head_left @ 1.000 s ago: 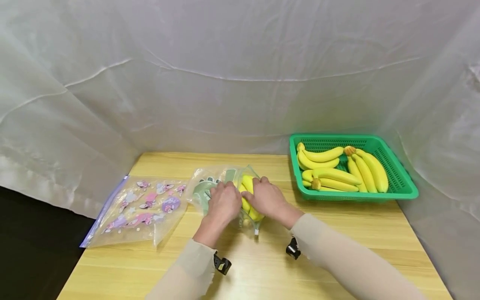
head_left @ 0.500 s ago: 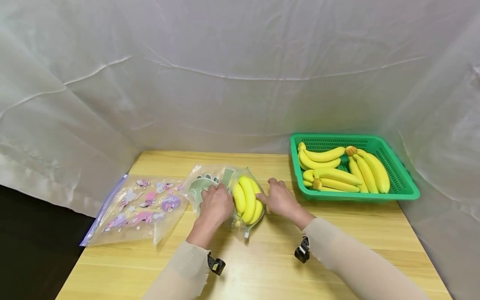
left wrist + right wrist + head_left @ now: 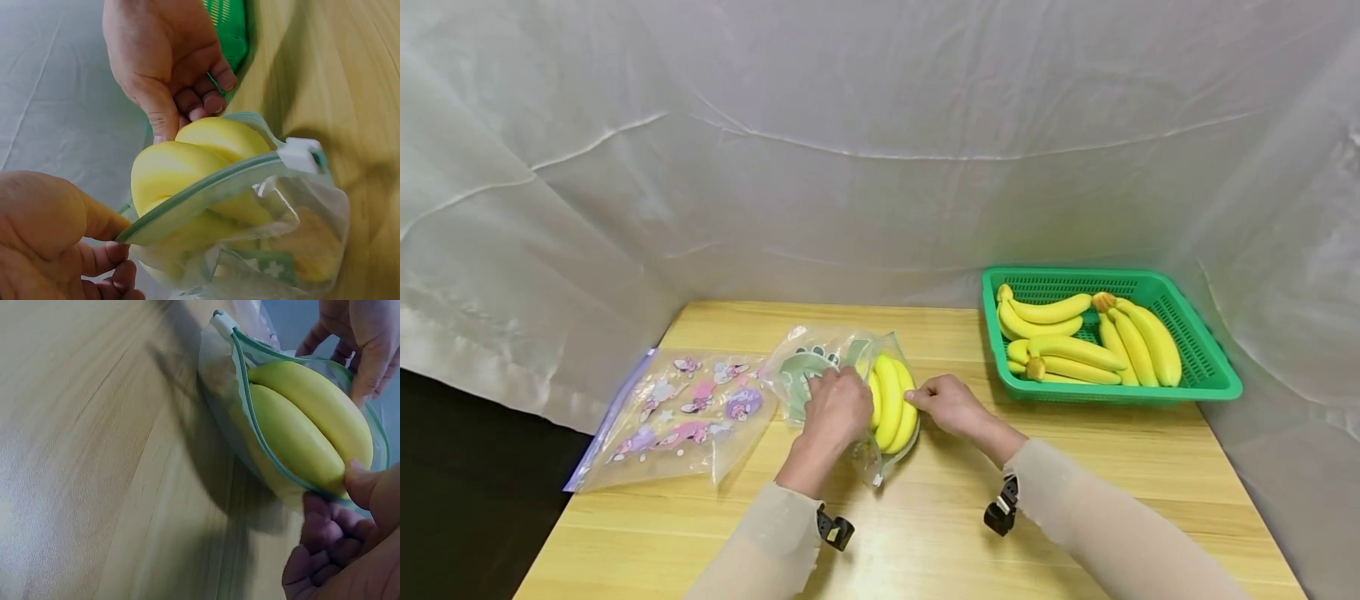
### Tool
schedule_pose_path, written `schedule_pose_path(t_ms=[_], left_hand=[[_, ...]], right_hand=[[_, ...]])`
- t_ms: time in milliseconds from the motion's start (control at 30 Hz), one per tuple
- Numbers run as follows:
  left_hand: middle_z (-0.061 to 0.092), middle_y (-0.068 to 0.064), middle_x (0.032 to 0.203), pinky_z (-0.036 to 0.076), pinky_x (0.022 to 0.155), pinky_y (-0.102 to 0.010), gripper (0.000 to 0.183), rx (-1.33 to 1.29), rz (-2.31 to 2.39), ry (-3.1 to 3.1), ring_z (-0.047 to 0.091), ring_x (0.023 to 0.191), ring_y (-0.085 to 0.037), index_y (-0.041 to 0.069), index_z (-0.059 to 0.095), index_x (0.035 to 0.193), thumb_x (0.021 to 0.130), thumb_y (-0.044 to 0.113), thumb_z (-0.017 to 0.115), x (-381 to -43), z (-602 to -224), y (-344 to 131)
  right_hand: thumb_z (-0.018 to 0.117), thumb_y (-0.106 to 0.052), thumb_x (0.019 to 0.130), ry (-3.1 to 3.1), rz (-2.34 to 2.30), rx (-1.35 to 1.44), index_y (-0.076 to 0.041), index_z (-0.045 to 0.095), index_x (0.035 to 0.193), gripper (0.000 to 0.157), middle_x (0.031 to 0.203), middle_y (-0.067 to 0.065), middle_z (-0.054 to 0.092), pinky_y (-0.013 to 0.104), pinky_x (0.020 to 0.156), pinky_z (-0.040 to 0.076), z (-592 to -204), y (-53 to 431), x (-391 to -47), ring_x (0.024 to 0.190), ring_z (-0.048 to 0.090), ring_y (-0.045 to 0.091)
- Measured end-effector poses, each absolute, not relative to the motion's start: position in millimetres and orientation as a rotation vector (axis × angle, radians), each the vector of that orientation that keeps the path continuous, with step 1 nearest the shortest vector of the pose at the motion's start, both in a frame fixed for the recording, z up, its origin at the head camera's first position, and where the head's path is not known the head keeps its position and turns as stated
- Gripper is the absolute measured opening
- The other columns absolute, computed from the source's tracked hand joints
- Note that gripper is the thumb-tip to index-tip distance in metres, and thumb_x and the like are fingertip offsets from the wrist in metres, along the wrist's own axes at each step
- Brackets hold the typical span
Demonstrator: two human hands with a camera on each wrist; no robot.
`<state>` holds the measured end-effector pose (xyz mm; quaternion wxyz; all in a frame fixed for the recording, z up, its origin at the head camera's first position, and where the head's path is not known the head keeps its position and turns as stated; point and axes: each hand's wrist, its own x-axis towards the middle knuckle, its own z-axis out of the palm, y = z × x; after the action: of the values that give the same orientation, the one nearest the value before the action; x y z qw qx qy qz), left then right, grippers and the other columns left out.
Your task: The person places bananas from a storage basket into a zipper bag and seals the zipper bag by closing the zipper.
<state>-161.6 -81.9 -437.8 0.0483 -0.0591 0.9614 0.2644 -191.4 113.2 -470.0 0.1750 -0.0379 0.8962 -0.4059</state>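
Note:
A clear zip bag (image 3: pixel 801 350) with a green print and green zip edge lies mid-table, its mouth spread apart. Inside sits a bunch of bananas (image 3: pixel 891 404), with the rounded ends at the mouth. My left hand (image 3: pixel 838 408) pinches the far side of the bag's mouth between thumb and fingers. At the opposite side my right hand (image 3: pixel 951 404) pinches the rim, thumb inside against a banana tip and curled fingers outside, as the right wrist view shows. A white slider (image 3: pixel 300 155) is at one end of the zip.
A green basket (image 3: pixel 1112 396) with several banana bunches (image 3: pixel 1067 350) stands at the back right. Flat on the left lies another clear bag (image 3: pixel 673 417) with pink and purple prints and a purple zip. Grey cloth (image 3: pixel 880 208) hangs behind the wooden table (image 3: pixel 925 533).
My right hand came away from the bag to the right, then returned to pinch its rim. My left hand shifted slightly left. The bananas now show more openly between the hands.

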Motion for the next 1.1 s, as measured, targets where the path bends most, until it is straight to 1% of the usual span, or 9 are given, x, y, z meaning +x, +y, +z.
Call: schedule_pose_path(t_ms=[167,233,367,500,600,700,867,1000,1100], left_hand=[[0.061,-0.018,0.110,0.052,0.089,-0.065,0.025,-0.126,0.891,2.940,0.051,0.116,-0.045,0.004,0.065,0.103,0.105,0.025,0.051,-158.9,-429.7,-82.4],[0.061,-0.018,0.112,0.051,0.090,-0.065,0.025,-0.115,0.903,2.940,0.051,0.116,-0.044,0.005,0.065,0.103,0.105,0.025,0.051,-158.2,-427.6,-82.5],[0.061,-0.019,0.118,0.050,0.095,-0.066,0.027,-0.126,0.892,2.933,0.051,0.118,-0.044,0.005,0.066,0.109,0.106,0.026,0.050,-158.3,-428.0,-83.0],[0.061,-0.019,0.119,0.049,0.097,-0.066,0.027,-0.149,0.867,2.922,0.051,0.118,-0.044,0.005,0.066,0.110,0.106,0.026,0.050,-159.7,-430.1,-84.2],[0.061,-0.019,0.116,0.049,0.096,-0.065,0.024,-0.151,0.861,2.923,0.051,0.117,-0.043,0.006,0.065,0.105,0.106,0.025,0.051,-159.9,-430.3,-84.6],[0.061,-0.019,0.115,0.050,0.094,-0.064,0.024,-0.139,0.863,2.927,0.051,0.114,-0.043,0.005,0.066,0.105,0.105,0.025,0.052,-159.7,-431.2,-84.4],[0.061,-0.019,0.115,0.050,0.092,-0.065,0.028,-0.144,0.851,2.937,0.052,0.114,-0.044,0.003,0.066,0.111,0.105,0.025,0.051,-159.3,-433.0,-83.8],[0.061,-0.020,0.113,0.050,0.092,-0.067,0.030,-0.161,0.819,2.945,0.052,0.115,-0.046,0.001,0.066,0.112,0.105,0.024,0.049,-159.8,-433.4,-83.6],[0.061,-0.021,0.113,0.049,0.092,-0.068,0.031,-0.170,0.787,2.947,0.053,0.116,-0.047,0.000,0.066,0.113,0.105,0.024,0.048,-160.5,-434.0,-83.1]], right_hand=[[0.063,-0.024,0.104,2.613,-1.228,-0.102,-0.004,0.070,0.080,0.033,0.089,0.015,0.072,0.030,0.063,0.041,-461.9,112.2,-194.5,0.070,0.053,0.018],[0.062,-0.021,0.102,2.647,-1.216,-0.120,-0.007,0.067,0.076,0.030,0.085,0.013,0.071,0.030,0.062,0.041,-458.0,112.6,-195.1,0.069,0.053,0.018],[0.059,-0.016,0.097,2.720,-1.068,-0.085,-0.011,0.063,0.073,0.025,0.073,0.006,0.064,0.029,0.058,0.041,-458.2,117.3,-193.3,0.064,0.052,0.017],[0.060,-0.015,0.093,2.728,-0.911,-0.076,-0.010,0.067,0.080,0.016,0.073,0.002,0.063,0.029,0.057,0.043,-463.5,122.4,-187.5,0.062,0.056,0.017],[0.064,-0.017,0.093,2.691,-0.882,-0.144,-0.009,0.070,0.089,0.011,0.081,0.003,0.067,0.030,0.061,0.046,-466.6,122.0,-183.3,0.068,0.059,0.018],[0.064,-0.017,0.092,2.700,-0.867,-0.204,-0.009,0.071,0.092,0.011,0.086,0.003,0.068,0.031,0.065,0.048,-468.5,118.1,-181.3,0.073,0.059,0.018],[0.058,-0.015,0.097,2.803,-0.782,-0.228,-0.013,0.069,0.084,0.017,0.078,0.000,0.065,0.037,0.066,0.047,-472.4,112.0,-182.0,0.070,0.058,0.018],[0.060,-0.020,0.102,2.799,-0.781,-0.206,-0.015,0.070,0.085,0.021,0.079,-0.001,0.066,0.042,0.073,0.048,-476.1,109.8,-184.8,0.072,0.058,0.018],[0.061,-0.020,0.103,2.804,-0.780,-0.209,-0.015,0.070,0.085,0.021,0.078,-0.001,0.065,0.046,0.080,0.047,-479.0,110.1,-186.0,0.073,0.057,0.019]])
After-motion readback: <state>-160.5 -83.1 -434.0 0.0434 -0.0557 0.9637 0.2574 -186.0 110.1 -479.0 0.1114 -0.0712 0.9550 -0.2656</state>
